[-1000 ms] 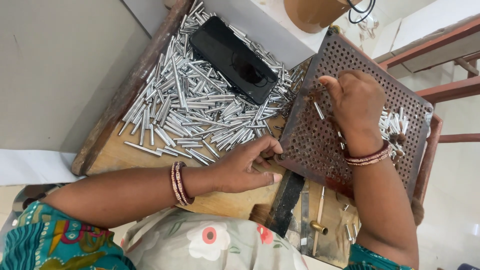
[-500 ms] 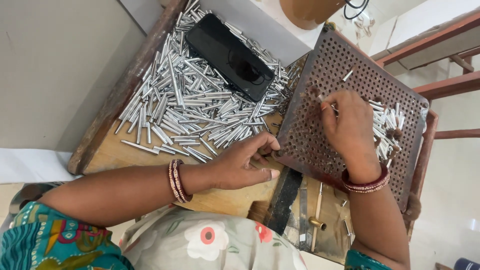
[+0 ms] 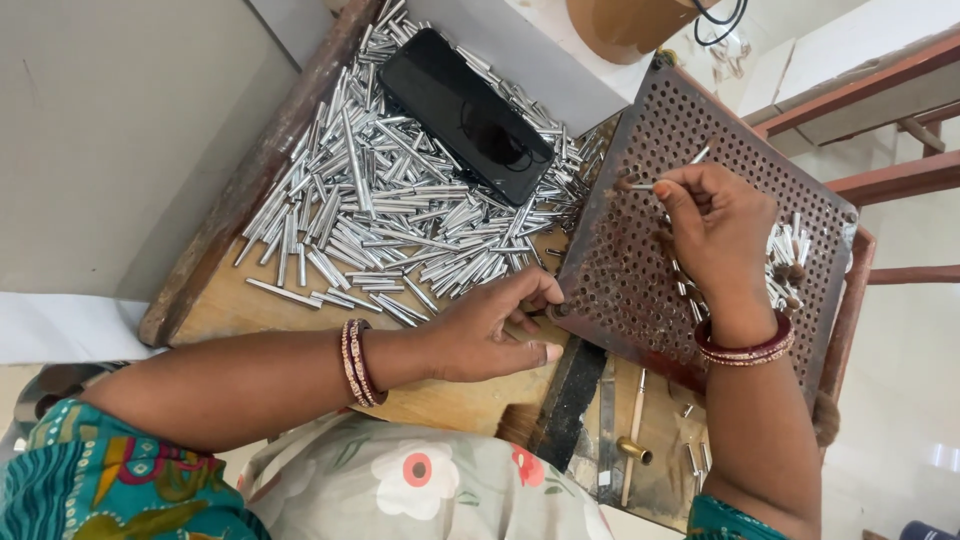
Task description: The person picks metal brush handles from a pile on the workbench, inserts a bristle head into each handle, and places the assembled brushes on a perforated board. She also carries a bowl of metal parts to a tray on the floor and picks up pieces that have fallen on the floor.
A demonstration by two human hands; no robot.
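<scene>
A rusty brown perforated metal plate [image 3: 640, 270] lies tilted over the right edge of the wooden board [image 3: 240, 310], a few small silver metal pins [image 3: 785, 250] standing in holes near its right edge, while a loose heap of like silver pins [image 3: 400, 220] covers the board's upper left part.

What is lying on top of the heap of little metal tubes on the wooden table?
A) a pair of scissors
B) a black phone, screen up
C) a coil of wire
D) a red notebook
B: a flat black phone lies screen up on the pile of silver tubes, beside the perforated plate.
</scene>
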